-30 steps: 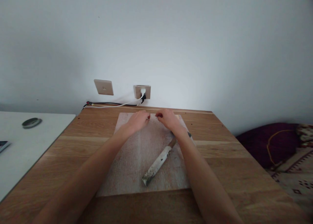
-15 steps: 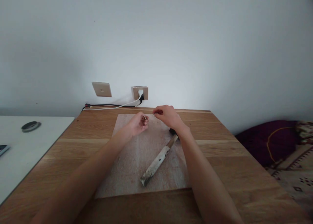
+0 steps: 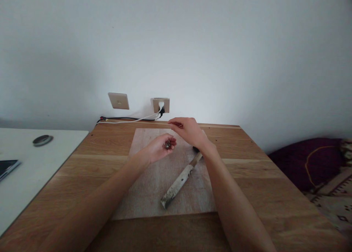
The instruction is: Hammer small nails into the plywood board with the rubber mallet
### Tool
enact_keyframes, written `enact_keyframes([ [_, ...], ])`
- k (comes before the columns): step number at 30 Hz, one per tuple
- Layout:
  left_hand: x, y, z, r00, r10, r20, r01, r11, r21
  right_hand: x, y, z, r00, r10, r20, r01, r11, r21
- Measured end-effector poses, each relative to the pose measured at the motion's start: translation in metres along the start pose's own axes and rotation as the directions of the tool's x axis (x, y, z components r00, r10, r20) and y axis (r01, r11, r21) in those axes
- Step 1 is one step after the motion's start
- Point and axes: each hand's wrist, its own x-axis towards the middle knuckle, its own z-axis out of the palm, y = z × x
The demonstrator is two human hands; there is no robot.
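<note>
My left hand (image 3: 162, 148) is cupped palm up over the board, its fingers curled around a small bunch of shiny metal nails (image 3: 167, 145). Just beyond it, my right hand (image 3: 187, 130) hovers near the board's far edge with thumb and fingertips pinched together. A thin pale sliver shows by those fingers, too small to name. Below both hands lies a pale wooden board (image 3: 148, 193). On it a hammer (image 3: 178, 184) rests diagonally, its handle worn and white-coated; my right wrist partly covers its dark head.
The board lies on a wooden table (image 3: 247, 193) against a white wall. A plugged wall socket (image 3: 165, 106) has white and black cables (image 3: 123, 120) trailing left. On a white table (image 3: 22, 145) are a grey ring (image 3: 42, 140) and a dark-screened device (image 3: 8, 167). Purple cloth (image 3: 299, 160) lies at right.
My left hand has shifted right and toward me, its palm turned up so the nails show. My right hand has moved slightly left, its fingertips lifted. The view has turned slightly left.
</note>
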Motion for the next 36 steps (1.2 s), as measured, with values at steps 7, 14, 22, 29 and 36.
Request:
enact_keyframes([
  [7,-0.003,0.004,-0.027,0.940,0.163,0.299,-0.337,0.325,0.883,-0.001,0.003,-0.008,0.997,0.036,-0.063,-0.036,0.999,0.004],
  [14,-0.001,0.014,-0.032,0.917,0.137,0.374,-0.391,0.129,0.911,-0.001,0.005,-0.008,0.999,0.013,-0.038,-0.013,1.000,-0.003],
  [22,0.002,0.008,-0.026,0.899,0.211,0.385,-0.420,0.160,0.893,-0.001,0.006,-0.008,1.000,0.005,-0.025,-0.006,1.000,-0.022],
  [29,0.003,0.001,-0.021,0.878,0.296,0.375,-0.434,0.164,0.886,-0.002,0.007,-0.008,1.000,0.007,-0.014,-0.008,1.000,-0.010],
  [36,-0.002,-0.003,-0.018,0.875,0.295,0.384,-0.430,0.107,0.897,-0.003,0.007,-0.007,1.000,0.000,-0.005,0.000,1.000,-0.002],
])
